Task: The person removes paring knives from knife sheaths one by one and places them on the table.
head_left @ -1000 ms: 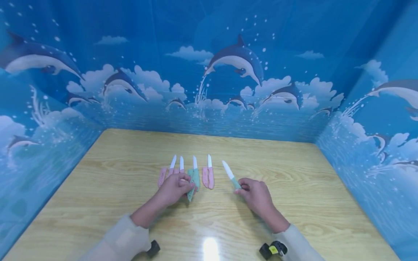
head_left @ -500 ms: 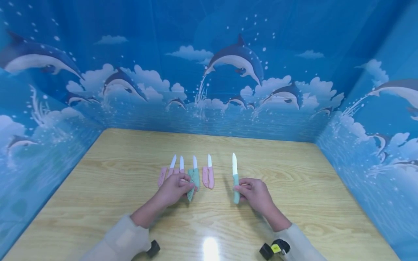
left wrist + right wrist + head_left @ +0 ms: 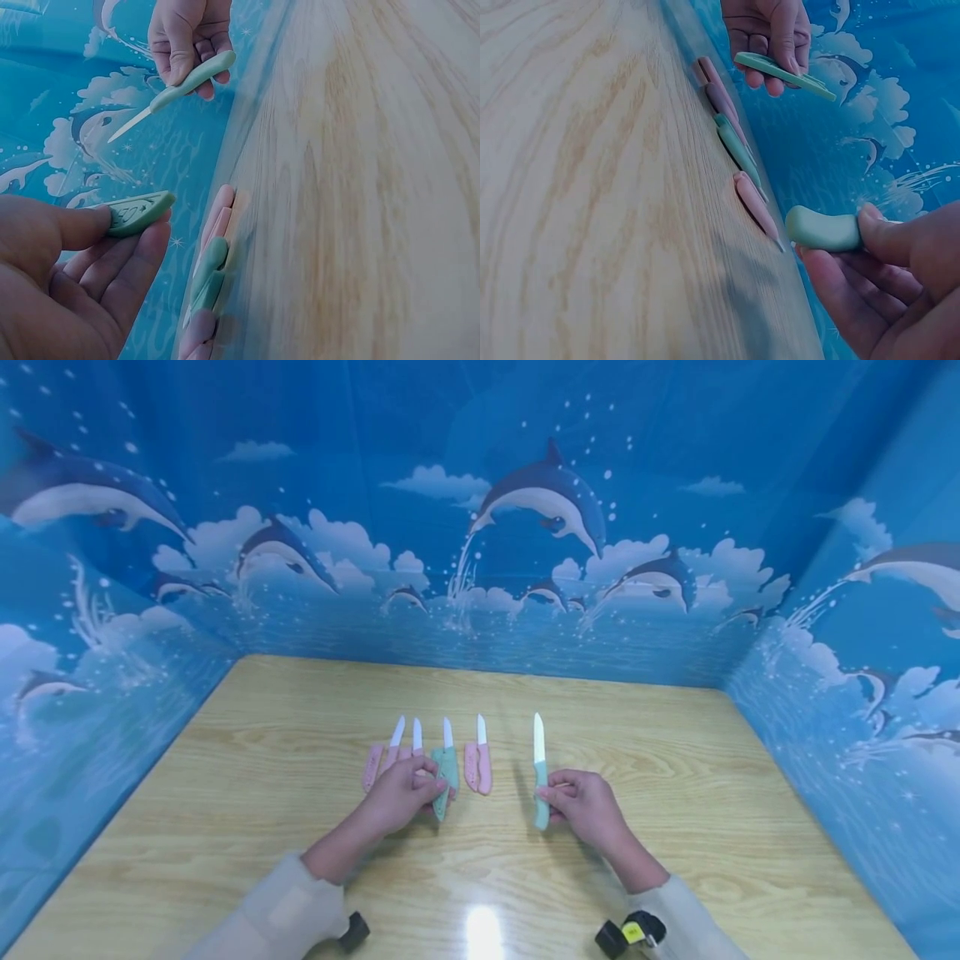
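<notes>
Between thumb and fingers, my right hand (image 3: 588, 806) pinches the green handle of a small knife (image 3: 541, 772), its pale blade pointing away from me. In the right wrist view the rounded end of that knife's handle (image 3: 825, 229) shows. My left hand (image 3: 401, 793) pinches a green knife sheath (image 3: 442, 797), held above the table; its patterned face shows in the left wrist view as the sheath (image 3: 139, 214). Behind and beside the left hand lie a green knife (image 3: 451, 752), a pink knife (image 3: 483, 760) and two more pink knives, partly hidden by the hand.
A pink sheath (image 3: 372, 767) lies at the row's left end, and another pink sheath (image 3: 471, 766) lies against the right-hand pink knife. The wood-grain table (image 3: 637, 727) meets a blue dolphin-print backdrop (image 3: 480, 643) at the back and sides.
The right hand has turned its knife from leaning left to pointing straight away. The sheath in the left hand has tilted slightly; that hand stays in place.
</notes>
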Motion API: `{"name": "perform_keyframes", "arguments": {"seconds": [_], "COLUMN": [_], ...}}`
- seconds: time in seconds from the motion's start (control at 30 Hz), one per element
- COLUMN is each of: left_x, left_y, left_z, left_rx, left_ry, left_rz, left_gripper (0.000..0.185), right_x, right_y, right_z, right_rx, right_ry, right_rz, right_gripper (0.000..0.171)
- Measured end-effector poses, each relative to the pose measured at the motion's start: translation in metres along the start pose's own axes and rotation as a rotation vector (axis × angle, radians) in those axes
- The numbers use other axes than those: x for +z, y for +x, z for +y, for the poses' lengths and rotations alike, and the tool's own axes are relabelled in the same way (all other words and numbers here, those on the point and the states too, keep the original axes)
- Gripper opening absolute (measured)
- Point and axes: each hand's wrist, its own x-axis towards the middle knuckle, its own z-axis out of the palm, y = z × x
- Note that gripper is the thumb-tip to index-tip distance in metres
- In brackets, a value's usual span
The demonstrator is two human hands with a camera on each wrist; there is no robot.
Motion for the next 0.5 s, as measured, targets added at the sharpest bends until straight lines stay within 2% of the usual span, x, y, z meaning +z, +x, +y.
{"name": "perform_keyframes", "arguments": {"seconds": [0.27, 0.5], "left_x": [0.006, 0.016], "left_y": [0.005, 0.013], "left_z": [0.004, 0.015], "left_rx": [0.079, 0.103], "left_ry": [-0.026, -0.012], "left_rz": [-0.046, -0.024], "left_gripper": [0.026, 0.019], "right_x": [0.002, 0.002], "right_y": [0.004, 0.012], "right_z": [-0.001, -0.005], "right_rx": [0.01, 0.001], "right_ry": [0.033, 0.04], "right_rz": [0.03, 0.055], "right_gripper": [0.014, 0.014]}}
